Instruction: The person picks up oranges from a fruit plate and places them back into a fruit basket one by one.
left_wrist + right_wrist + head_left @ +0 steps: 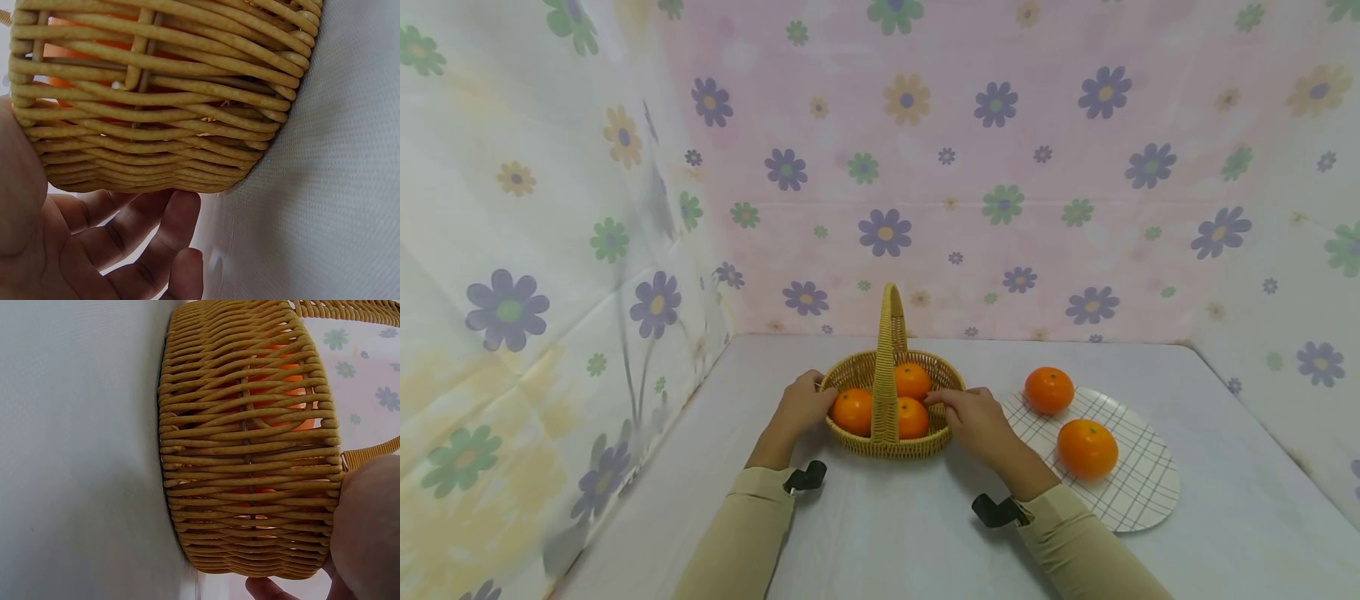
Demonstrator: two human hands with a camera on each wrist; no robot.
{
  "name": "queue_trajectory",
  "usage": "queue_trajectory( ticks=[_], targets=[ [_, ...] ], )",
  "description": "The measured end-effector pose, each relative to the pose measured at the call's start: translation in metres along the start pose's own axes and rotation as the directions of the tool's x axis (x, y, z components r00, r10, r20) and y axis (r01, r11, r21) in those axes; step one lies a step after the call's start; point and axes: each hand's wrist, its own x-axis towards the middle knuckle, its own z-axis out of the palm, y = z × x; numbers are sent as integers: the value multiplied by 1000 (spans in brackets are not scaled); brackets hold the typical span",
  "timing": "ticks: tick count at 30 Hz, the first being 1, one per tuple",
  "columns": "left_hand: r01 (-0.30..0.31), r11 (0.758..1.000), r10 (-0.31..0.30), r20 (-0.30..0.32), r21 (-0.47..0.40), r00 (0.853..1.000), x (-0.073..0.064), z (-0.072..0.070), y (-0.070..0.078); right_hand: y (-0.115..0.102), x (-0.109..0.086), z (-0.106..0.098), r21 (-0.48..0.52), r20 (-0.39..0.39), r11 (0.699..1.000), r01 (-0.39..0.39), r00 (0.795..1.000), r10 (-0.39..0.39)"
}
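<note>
A wicker basket (886,450) with a tall arched handle stands on the table in the head view. Oranges (853,412) lie inside it, three of them visible around the handle. My left hand (800,408) grips the basket's left rim; in the left wrist view its fingers (178,219) curl against the outside of the weave. On the opposite side, my right hand (976,421) holds the right rim, its thumb reaching inside close to the oranges. The right wrist view shows a fingertip (269,589) at the outer wall; the other fingers are mostly hidden.
Right of the basket lies a white plate (1150,467) with a dark grid pattern. One orange (1087,449) rests on it and another orange (1049,390) sits at its far left edge. Flower-patterned cloth (955,167) walls the white table (880,533) at the back and sides.
</note>
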Motion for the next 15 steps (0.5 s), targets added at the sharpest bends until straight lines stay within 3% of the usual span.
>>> queue_trajectory(
  ticks=[6, 15],
  targets=[
    [7, 1000, -7, -2, -2, 1000, 0, 0, -1, -1, 0, -1, 41, 33, 999, -10, 999, 8],
    [11, 1000, -11, 1, -13, 1000, 0, 0, 0, 0, -1, 0, 59, -12, 998, -6, 1000, 7]
  ],
)
